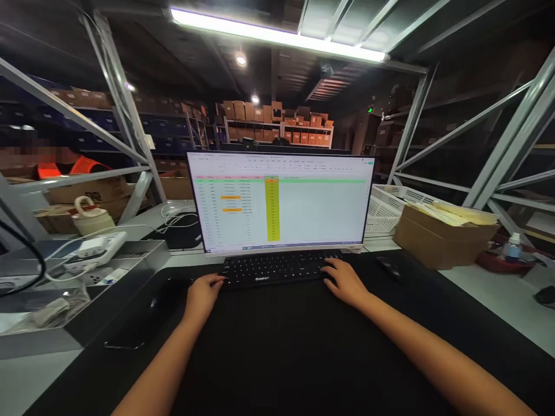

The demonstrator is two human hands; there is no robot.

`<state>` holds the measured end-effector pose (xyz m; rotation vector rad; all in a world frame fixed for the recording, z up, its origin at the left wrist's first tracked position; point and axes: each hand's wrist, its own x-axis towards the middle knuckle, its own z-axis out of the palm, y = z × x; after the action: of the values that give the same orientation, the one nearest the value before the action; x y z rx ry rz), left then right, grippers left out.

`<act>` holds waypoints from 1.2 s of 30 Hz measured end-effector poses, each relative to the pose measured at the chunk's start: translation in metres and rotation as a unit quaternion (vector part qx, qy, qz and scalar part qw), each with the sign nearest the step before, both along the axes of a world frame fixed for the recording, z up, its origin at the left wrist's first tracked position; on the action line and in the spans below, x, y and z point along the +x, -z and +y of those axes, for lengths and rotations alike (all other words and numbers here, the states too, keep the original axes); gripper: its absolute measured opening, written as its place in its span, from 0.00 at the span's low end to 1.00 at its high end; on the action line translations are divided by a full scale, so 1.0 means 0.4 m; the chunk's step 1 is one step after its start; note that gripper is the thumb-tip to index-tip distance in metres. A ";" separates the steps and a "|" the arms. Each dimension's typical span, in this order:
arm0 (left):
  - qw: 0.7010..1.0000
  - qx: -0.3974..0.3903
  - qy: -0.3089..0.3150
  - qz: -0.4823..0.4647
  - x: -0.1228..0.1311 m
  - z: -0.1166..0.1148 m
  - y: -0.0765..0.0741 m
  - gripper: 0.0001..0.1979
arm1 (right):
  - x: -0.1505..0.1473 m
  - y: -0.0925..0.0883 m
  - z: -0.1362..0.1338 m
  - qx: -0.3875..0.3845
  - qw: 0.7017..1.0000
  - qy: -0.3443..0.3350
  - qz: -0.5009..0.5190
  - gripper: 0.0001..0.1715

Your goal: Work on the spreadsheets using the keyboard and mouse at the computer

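Note:
A black keyboard (277,267) lies on a black desk mat (277,358) in front of a monitor (281,199) showing a spreadsheet. My left hand (203,290) rests at the keyboard's left end, fingers curled loosely with the tips touching its edge. At the keyboard's right end, my right hand (344,281) lies with its fingers spread over the keys. Neither hand holds anything.
A black mouse (390,267) sits right of the keyboard, a dark phone (143,323) on the mat at left. A clear tray (65,277) with cables, a cardboard box (442,234) and a white basket (385,211) flank the monitor. A person in an orange vest (69,167) stands at far left.

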<state>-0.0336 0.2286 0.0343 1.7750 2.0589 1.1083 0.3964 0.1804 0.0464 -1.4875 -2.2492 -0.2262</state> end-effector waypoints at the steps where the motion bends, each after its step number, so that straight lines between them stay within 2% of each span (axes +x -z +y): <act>1: 1.000 0.005 0.001 0.001 0.002 -0.002 0.000 0.10 | -0.004 0.001 0.005 0.011 1.000 -0.005 -0.006 0.19; 6: 0.999 0.035 -0.007 0.005 0.009 -0.008 0.007 0.11 | 0.017 -0.005 0.011 0.043 0.997 -0.038 -0.044 0.19; 9: 0.999 0.047 -0.003 0.009 0.012 -0.015 0.012 0.12 | 0.070 -0.007 -0.003 0.054 0.997 -0.019 -0.047 0.23; 12: 0.998 0.057 0.005 0.016 0.018 -0.022 0.016 0.13 | 0.179 -0.002 -0.013 0.086 0.994 0.053 -0.051 0.23; 15: 0.997 0.068 0.007 0.024 0.029 -0.028 0.018 0.15 | 0.321 0.016 -0.014 0.097 0.978 0.173 -0.057 0.24; 17: 0.997 0.075 0.006 0.029 0.038 -0.034 0.018 0.16 | 0.408 0.041 -0.015 0.082 0.967 0.239 -0.026 0.26; 19: 0.996 0.080 0.003 0.043 0.047 -0.043 0.015 0.17 | 0.475 0.076 -0.015 0.079 0.961 0.264 0.022 0.29; 21: 0.994 0.083 -0.002 0.070 0.054 -0.053 0.009 0.18 | 0.518 0.114 -0.012 0.077 0.962 0.252 0.068 0.31; 24: 0.990 0.077 -0.009 0.115 0.065 -0.068 -0.005 0.17 | 0.548 0.157 0.004 0.067 0.964 0.236 0.105 0.33; 27: 0.984 0.069 0.002 0.165 0.078 -0.081 -0.020 0.17 | 0.554 0.170 0.031 0.057 0.966 0.228 0.111 0.35; 32: 0.963 0.060 0.070 0.254 0.110 -0.091 -0.031 0.15 | 0.544 0.151 0.057 0.044 0.971 0.216 0.089 0.35; 36: 0.953 0.052 0.103 0.282 0.126 -0.092 -0.027 0.15 | 0.530 0.131 0.054 0.043 0.972 0.216 0.083 0.36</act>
<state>0.0168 0.1918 0.0451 2.5226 2.0442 0.7130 0.6083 0.2020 -0.0060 -1.8587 -1.7449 -0.3123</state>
